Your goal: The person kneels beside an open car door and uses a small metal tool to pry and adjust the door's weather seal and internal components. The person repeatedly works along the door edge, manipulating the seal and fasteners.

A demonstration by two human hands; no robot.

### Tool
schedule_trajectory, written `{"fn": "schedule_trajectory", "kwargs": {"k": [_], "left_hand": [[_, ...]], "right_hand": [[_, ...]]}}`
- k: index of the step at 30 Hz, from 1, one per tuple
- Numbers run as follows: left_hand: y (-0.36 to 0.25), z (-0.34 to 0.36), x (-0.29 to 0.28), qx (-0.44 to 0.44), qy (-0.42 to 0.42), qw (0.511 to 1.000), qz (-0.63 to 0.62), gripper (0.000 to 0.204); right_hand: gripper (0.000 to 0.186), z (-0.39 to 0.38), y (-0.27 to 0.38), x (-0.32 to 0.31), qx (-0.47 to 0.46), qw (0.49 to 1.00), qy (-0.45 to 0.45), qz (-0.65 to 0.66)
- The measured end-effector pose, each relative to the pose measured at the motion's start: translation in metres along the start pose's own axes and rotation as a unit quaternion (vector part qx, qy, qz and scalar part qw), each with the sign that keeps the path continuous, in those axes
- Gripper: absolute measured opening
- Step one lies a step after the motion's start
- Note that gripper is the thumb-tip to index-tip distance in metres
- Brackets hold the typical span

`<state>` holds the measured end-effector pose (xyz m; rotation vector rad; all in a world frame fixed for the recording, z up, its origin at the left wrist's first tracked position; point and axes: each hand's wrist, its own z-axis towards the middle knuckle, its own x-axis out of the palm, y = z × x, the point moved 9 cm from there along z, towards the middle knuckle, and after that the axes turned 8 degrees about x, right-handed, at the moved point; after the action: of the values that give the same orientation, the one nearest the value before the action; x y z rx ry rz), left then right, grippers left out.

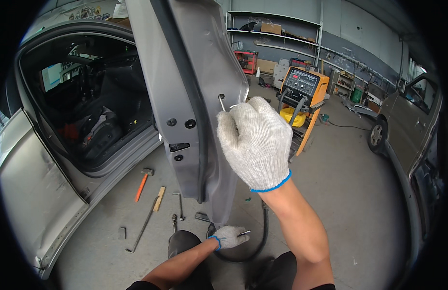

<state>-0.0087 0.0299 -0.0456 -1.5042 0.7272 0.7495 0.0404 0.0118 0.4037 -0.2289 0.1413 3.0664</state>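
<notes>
My right hand (253, 142), in a white knit glove with a blue cuff, is closed on a thin metal rod (222, 103) whose tip is at a round hole in the edge of a grey car door (185, 58). A black rubber seal (200, 145) runs down the door, left of the hand, beside several holes and dark fittings. Low down by the door's bottom corner, my left hand (227, 237), also gloved, is closed on a small thin tool (244, 232); the rest of that tool is hidden.
An open car body (88, 164) stands at the left. An orange hammer (142, 186), wooden block (159, 199) and several bars lie on the floor (340, 193). An orange machine (306, 87) on a cart with a black hose, shelves (272, 29), and another car (410, 125) stand behind and right.
</notes>
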Motion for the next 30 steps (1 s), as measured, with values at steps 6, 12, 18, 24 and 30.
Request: {"fn": "schedule_trajectory", "kwargs": {"k": [6,12,18,24,30], "left_hand": [[-0.001,0.000,0.006,0.009,0.006,1.000,-0.001,0.053],[0.018,0.007,0.025,0.044,-0.018,0.999,0.007,0.051],[0.041,0.009,0.044,0.061,-0.034,0.997,-0.019,0.051],[0.041,0.012,0.046,0.084,-0.020,0.996,0.036,0.048],[0.044,0.019,0.054,0.073,-0.001,0.997,0.031,0.048]], "right_hand": [[0.012,-0.009,-0.015,0.003,0.084,0.995,0.010,0.057],[0.018,-0.013,-0.010,0.006,0.112,0.989,-0.011,0.098],[0.023,-0.028,-0.018,0.018,0.154,0.974,-0.011,0.165],[0.021,-0.029,-0.018,0.024,0.232,0.942,0.002,0.242],[0.023,-0.032,-0.020,0.036,0.242,0.922,0.027,0.302]]}}
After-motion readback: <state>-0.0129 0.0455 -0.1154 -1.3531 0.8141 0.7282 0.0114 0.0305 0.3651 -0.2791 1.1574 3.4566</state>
